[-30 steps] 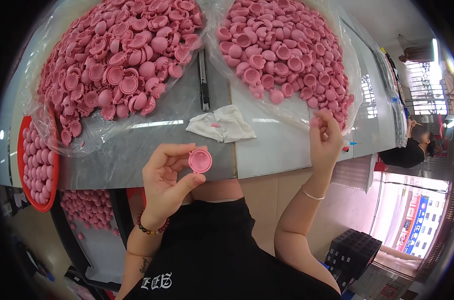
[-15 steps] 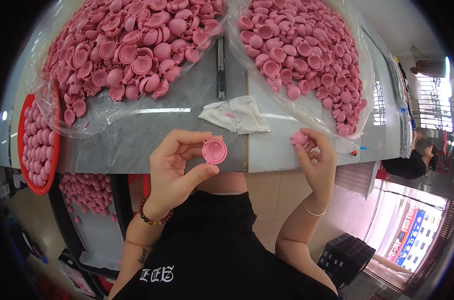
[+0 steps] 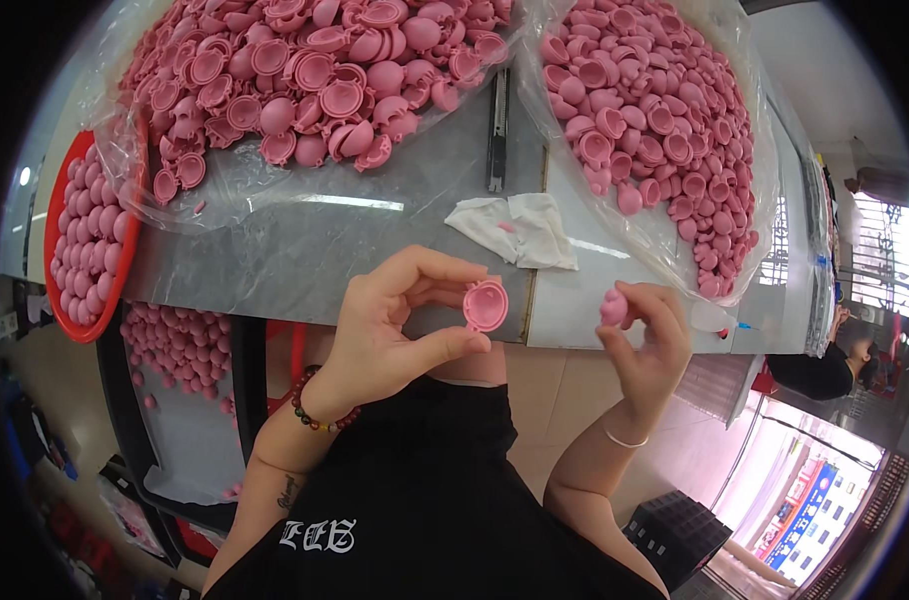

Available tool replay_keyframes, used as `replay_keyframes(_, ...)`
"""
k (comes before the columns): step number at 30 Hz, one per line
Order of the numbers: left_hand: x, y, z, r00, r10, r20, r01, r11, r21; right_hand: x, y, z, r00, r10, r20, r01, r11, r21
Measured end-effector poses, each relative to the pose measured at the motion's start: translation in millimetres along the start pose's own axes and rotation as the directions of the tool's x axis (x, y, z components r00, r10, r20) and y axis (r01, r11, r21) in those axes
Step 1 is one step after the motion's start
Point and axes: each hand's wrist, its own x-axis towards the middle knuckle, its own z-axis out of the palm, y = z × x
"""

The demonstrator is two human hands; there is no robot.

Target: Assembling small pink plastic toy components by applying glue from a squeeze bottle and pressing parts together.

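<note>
R hand [image 3: 655, 345] nearer L hand [image 3: 383, 325] vs before; fingers clamped on pink pc [image 3: 613, 306] (far side hidden) & pink cup [image 3: 487, 306] resp.

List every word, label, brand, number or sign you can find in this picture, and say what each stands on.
White ornate lettering on the black shirt: visible, not copied here.
Dark script on the left arm: too small to read.
Distant blue sign at lower right: too blurred to read.
</note>
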Motion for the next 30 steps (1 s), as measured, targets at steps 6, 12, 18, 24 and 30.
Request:
replay_keyframes(6,-2.3,1.2,-2.4,0.999,-0.040,0.021,0.039,0.999,0.022,20.5,-35.7,38.1,0.964,-0.239,0.119,0.207,0.950,0.236)
replay_keyframes(12,-0.1,1.9,-3.4,0.995,-0.037,0.089,0.034,0.999,0.040,26.6,-38.3,43.9,0.936,-0.315,0.160,0.272,0.931,0.243)
replay_keyframes(18,0.0,5.8,-4.9,0.992,-0.103,0.079,0.103,0.995,0.006,20.5,-43.9,47.4,0.955,-0.269,0.127,0.235,0.944,0.230)
replay_keyframes(24,-0.9,4.1,-8.3,0.990,-0.124,0.074,0.131,0.986,-0.106,18.5,-41.2,71.0,0.829,-0.540,-0.145,0.549,0.835,0.027)
replay_keyframes(30,0.7,10.3,-10.9,0.967,-0.200,0.159,0.225,0.961,-0.159,16.0,-48.3,79.7,0.816,-0.562,-0.131,0.566,0.825,-0.014)
